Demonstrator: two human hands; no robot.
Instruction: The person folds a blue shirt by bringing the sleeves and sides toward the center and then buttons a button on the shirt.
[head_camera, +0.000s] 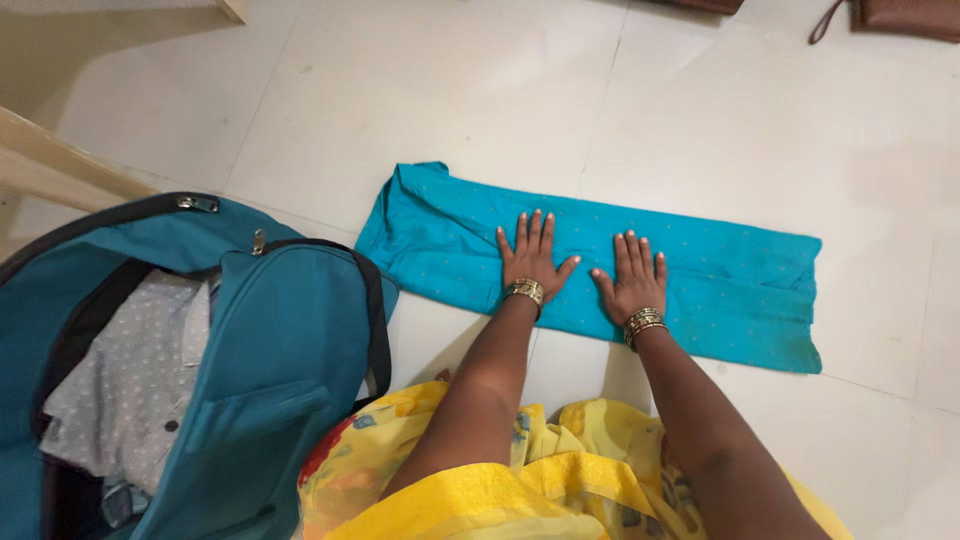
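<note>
A turquoise garment (720, 285) with small dots lies folded into a long strip on the white tiled floor. My left hand (532, 255) rests flat on its middle, fingers spread and pointing away from me. My right hand (632, 276) lies flat just beside it on the same cloth, fingers apart. Both wrists wear gold bangles. Neither hand holds anything. My lap, covered in yellow patterned cloth (520, 480), is at the bottom of the view.
An open teal bag (280, 350) stands at the left, with a grey dotted shirt (130, 380) inside. A wooden furniture edge (60, 165) runs along the far left. A brown pouch (900, 18) lies at the top right.
</note>
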